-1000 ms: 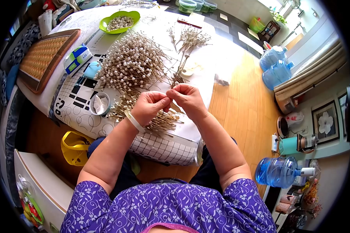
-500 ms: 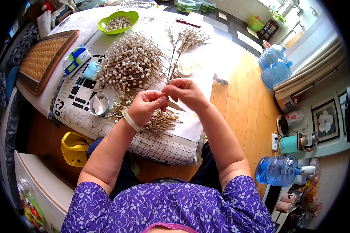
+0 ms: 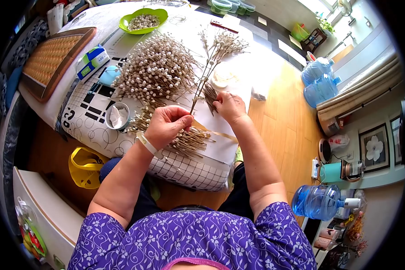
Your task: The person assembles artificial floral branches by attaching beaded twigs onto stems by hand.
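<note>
Pinched in my left hand [image 3: 170, 126] is the lower end of a thin branching stem [image 3: 198, 92] with small pale buds, pointing away from me. A tan strip of tape [image 3: 216, 131] stretches from near these fingers toward the right. My right hand [image 3: 230, 106] is closed at the lower ends of a bundle of dark stems [image 3: 210, 95]; whether it grips one is too small to tell. A large heap of white-beaded stems [image 3: 157, 67] lies beyond my left hand, and more bare stems [image 3: 186, 141] lie beneath it.
On the table are a green bowl of beads [image 3: 143, 21], a cup with white tissue [image 3: 118, 116], a tissue pack [image 3: 92, 62], a roll of tape [image 3: 220, 78] and a red phone [image 3: 224, 26]. A yellow bag [image 3: 85, 168] is at the lower left.
My right hand has left my left hand's fingertips and moved right to the dark stems. The tan tape now shows stretched out beside my left hand, which still holds the branching stem.
</note>
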Available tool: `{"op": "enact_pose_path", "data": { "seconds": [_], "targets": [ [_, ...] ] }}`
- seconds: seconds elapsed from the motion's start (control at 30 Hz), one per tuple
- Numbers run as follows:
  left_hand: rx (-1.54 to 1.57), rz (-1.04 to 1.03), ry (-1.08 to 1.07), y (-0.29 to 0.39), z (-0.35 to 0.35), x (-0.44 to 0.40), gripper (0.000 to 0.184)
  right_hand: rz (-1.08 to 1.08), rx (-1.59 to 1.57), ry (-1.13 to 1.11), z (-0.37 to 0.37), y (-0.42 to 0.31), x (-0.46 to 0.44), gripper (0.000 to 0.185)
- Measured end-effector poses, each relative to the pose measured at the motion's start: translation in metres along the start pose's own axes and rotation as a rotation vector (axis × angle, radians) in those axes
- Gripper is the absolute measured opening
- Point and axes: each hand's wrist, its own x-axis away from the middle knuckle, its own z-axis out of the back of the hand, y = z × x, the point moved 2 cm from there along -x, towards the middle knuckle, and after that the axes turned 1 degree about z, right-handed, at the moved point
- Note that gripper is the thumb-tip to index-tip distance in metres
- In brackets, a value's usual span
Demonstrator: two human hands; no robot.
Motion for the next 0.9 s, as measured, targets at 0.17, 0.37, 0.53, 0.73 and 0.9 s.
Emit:
{"op": "enact_pose_path", "data": {
  "seconds": [0.17,0.37,0.53,0.73,0.9],
  "targets": [
    [0.016,0.001,0.01,0.0,-0.004,0.001,0.008,0.048,0.01,0.074,-0.011,0.004,-0.004,0.015],
    [0.045,0.095,-0.099,-0.007,-0.027,0.007,0.008,0.163,-0.122,0.227,0.004,-0.02,0.001,0.013],
    [0.107,0.162,-0.297,-0.013,-0.052,0.02,0.008,0.331,-0.329,0.274,0.004,-0.043,-0.005,0.009],
    [0.189,0.152,-0.324,-0.017,-0.049,0.018,0.008,0.25,-0.347,0.235,-0.008,-0.057,-0.037,0.012],
    [0.141,0.109,-0.321,-0.013,-0.049,0.02,0.009,0.096,-0.154,0.38,-0.003,-0.043,-0.062,0.012]
  ]
}}
